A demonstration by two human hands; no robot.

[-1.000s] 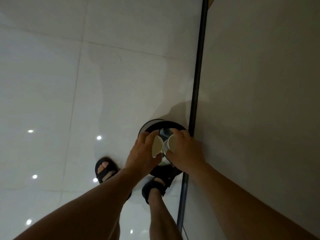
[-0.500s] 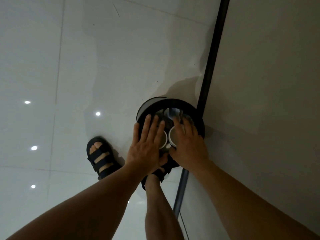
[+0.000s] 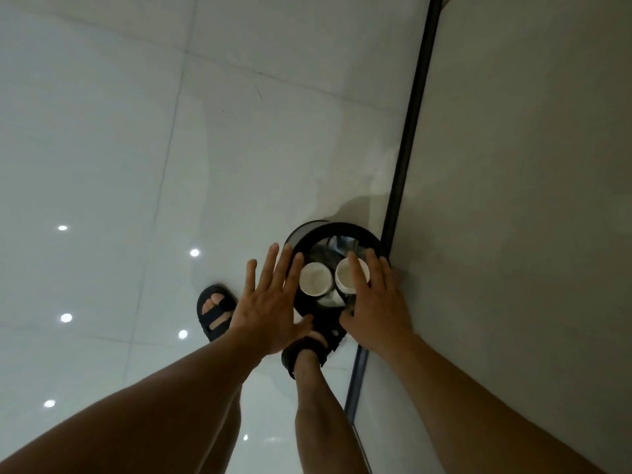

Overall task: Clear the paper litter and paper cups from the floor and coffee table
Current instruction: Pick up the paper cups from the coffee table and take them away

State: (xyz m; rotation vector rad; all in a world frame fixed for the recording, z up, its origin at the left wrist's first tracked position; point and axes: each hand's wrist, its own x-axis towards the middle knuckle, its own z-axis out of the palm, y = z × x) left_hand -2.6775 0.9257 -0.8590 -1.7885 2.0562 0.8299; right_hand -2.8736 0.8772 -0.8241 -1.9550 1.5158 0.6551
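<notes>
A round black waste bin (image 3: pixel 345 230) stands on the floor against the wall. Inside it lie two white paper cups, mouths up: the left cup (image 3: pixel 315 278) and the right cup (image 3: pixel 346 277), with crumpled paper (image 3: pixel 330 300) below them. My left hand (image 3: pixel 270 302) hovers over the bin's left rim with its fingers spread and straight, holding nothing. My right hand (image 3: pixel 378 302) is over the right rim, fingers straight, and its index finger covers part of the right cup.
Glossy white floor tiles (image 3: pixel 136 165) stretch to the left and ahead. A beige wall (image 3: pixel 513 200) with a black skirting strip (image 3: pixel 410 114) runs along the right. My sandalled left foot (image 3: pixel 216 311) and right foot (image 3: pixel 307 350) stand just before the bin.
Both hands held a cup each above the bin a second ago. The cups now lie in the bin, and both hands have opened and drawn apart.
</notes>
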